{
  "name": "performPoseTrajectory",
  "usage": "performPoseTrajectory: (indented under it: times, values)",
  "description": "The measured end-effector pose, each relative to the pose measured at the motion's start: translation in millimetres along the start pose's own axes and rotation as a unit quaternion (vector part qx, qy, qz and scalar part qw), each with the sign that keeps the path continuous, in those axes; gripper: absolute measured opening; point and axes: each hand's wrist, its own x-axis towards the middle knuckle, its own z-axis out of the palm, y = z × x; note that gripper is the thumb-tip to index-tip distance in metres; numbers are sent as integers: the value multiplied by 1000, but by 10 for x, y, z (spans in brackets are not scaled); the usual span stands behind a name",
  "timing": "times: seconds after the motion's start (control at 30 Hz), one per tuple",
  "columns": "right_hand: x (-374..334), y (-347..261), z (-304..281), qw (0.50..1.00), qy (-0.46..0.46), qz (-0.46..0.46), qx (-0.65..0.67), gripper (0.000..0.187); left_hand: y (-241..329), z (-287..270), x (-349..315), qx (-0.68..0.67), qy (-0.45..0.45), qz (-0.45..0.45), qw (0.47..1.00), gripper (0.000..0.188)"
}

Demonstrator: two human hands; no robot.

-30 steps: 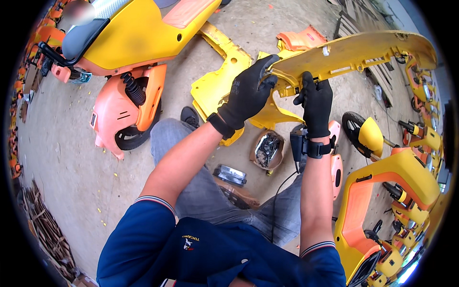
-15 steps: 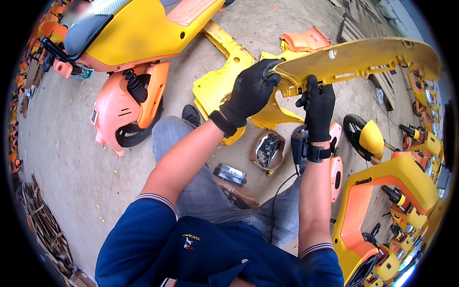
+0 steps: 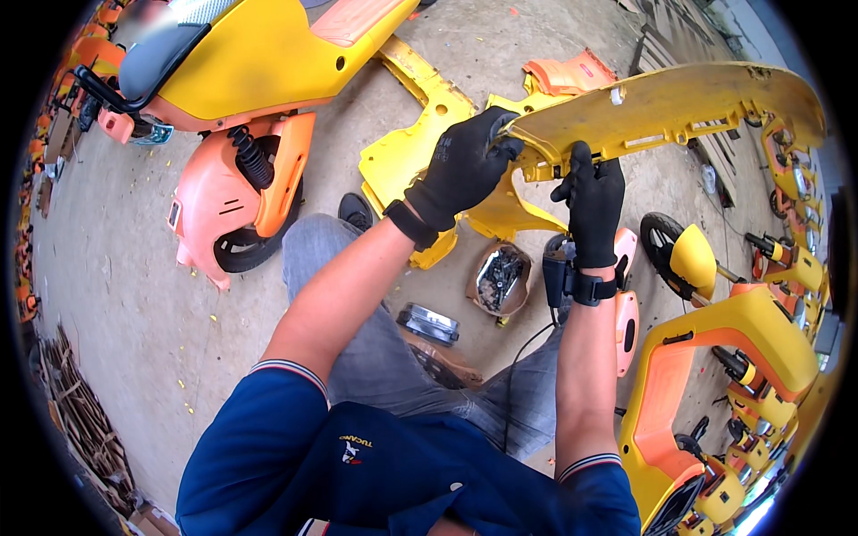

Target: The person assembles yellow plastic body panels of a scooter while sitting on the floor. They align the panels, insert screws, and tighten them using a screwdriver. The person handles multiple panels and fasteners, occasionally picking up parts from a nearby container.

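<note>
A long curved yellow scooter body panel [image 3: 661,112] is held up in front of me, its inner side with tabs and clips facing me. My left hand [image 3: 466,165], in a black glove, is closed round the panel's left end. Against its lower edge, beside a small dark clip, my right hand [image 3: 594,201] is closed with curled fingers, also black-gloved; the fingertips are partly hidden. Below the panel, more yellow body panels [image 3: 411,147] lie on the floor. Between my legs stands an open bag of dark metal hardware [image 3: 502,279].
A yellow and pink scooter [image 3: 259,67] stands at the left. A clear-fronted lamp unit [image 3: 429,323] lies by my leg. At the right are a yellow scooter frame [image 3: 751,330] and a wheel [image 3: 666,255]. An orange panel [image 3: 572,73] and wooden pallets [image 3: 684,45] lie farther off.
The panel's far right part has risen slightly, and my left hand has moved up a little with it. Both hands keep their places on the panel.
</note>
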Motion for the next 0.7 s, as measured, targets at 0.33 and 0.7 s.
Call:
performPoseTrajectory:
  times: [0.33,0.7]
  values:
    - [-20,-7,15,1000,-7,-10,-17,29,-52,-75,65,5,-26,72,997,33]
    - [-33,25,39,1000,-17,-15,-13,21,-106,-75,36,45,-21,64,997,30]
